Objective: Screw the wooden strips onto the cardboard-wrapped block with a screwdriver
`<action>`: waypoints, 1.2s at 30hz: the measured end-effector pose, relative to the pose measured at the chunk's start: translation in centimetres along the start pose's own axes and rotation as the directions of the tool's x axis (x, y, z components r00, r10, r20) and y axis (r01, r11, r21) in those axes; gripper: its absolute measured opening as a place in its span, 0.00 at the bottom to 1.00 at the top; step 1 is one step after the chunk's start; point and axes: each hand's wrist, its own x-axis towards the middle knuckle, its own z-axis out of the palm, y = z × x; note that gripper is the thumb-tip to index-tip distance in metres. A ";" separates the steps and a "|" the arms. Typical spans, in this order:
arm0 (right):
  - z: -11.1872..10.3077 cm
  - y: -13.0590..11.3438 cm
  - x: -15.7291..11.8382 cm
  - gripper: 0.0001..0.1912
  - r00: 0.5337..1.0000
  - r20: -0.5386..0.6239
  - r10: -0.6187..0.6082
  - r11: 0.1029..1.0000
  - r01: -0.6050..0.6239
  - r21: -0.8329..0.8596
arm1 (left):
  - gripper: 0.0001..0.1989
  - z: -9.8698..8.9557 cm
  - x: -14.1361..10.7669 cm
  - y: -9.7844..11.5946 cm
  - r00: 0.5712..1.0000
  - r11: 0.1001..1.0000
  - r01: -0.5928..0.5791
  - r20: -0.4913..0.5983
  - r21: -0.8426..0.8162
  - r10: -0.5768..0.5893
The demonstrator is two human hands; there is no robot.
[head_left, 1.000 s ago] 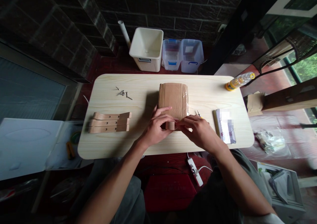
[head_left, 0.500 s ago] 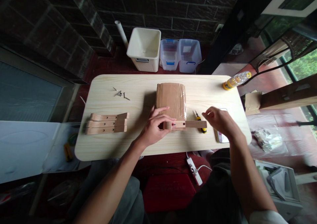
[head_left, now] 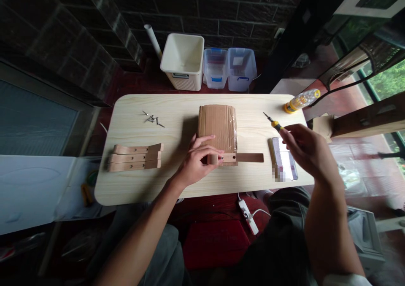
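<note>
Head | left hand (head_left: pixel 195 163) clamps wooden bar (head_left: pixel 249 157), seemingly overhanging box (head_left: pixel 217 122) | right hand (head_left: pixel 311 151) grips screwdriver (head_left: pixel 276 125), well clear

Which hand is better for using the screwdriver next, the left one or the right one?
Probably the right hand, because it holds the yellow-and-black screwdriver. The left hand looks busy, holding the wooden piece at the near end of the cardboard box.

Yel/blk screwdriver (head_left: pixel 275 124), brn box (head_left: pixel 217 121)
Tbl (head_left: pixel 180 104) pale w/ wood grain; wooden strip (head_left: pixel 249 157) lt brn; bottle (head_left: pixel 302 100) clear w/ yel ends.
</note>
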 end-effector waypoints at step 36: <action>5.7 -6.8 -2.8 0.11 0.862 0.037 -0.505 0.856 0.495 0.150 | 0.04 -0.1 0.3 0.0 0.999 1.000 0.003 0.040 0.025 -0.004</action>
